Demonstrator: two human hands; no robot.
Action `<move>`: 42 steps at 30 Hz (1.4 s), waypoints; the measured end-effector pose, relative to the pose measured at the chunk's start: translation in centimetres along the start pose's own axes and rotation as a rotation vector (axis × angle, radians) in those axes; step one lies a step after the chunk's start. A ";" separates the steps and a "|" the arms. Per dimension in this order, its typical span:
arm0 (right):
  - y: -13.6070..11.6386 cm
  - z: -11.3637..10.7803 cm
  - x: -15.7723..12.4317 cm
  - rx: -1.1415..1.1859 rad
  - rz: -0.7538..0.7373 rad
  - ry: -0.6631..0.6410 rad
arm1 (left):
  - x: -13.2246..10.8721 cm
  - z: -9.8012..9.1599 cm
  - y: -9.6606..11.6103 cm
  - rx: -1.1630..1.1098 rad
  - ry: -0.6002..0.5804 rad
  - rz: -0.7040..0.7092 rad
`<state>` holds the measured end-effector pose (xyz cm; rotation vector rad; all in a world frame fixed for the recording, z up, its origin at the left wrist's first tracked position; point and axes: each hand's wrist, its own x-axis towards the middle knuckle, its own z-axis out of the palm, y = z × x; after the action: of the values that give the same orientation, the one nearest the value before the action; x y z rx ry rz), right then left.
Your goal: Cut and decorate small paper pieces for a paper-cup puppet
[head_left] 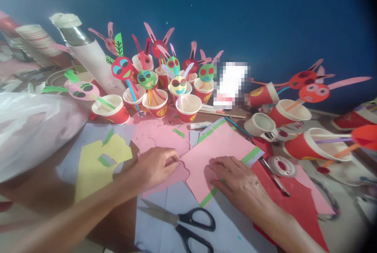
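My left hand [160,166] rests at the left edge of a pink sheet of paper [194,166], its fingers curled together. Whatever they may hold is hidden. My right hand [235,176] lies over the right part of that sheet with fingers stretched out, the thumb by a green strip [209,197] along its lower edge. The sheet's left edge is cut wavy. Black-handled scissors [178,219] lie partly opened on pale blue paper [156,233] below my hands. More pink paper [159,133] lies behind my left hand.
Red and white paper cups [188,108] with paper faces on sticks line the back. Yellow paper [91,166] and a plastic bag [38,135] lie left. At right are a mug [260,125], a tape roll [282,165], a pen-like tool [275,178] and red paper [294,202].
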<state>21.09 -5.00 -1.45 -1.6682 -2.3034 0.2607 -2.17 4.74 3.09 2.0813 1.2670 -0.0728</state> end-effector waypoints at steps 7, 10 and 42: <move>0.7 -0.5 0.1 0.095 -0.030 0.057 | -4.9 -2.7 -4.7 -0.298 -0.079 -0.025; 1.3 -1.1 0.3 0.094 -0.049 0.084 | -6.8 -2.6 -6.9 -0.332 0.021 -0.058; 7.4 -3.4 1.8 -0.482 0.276 0.112 | 0.5 -1.3 -3.4 0.191 -0.021 0.077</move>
<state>28.29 -1.02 -0.28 -2.1650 -2.1607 -0.3571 -5.02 6.84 2.15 2.2839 1.2067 -0.1872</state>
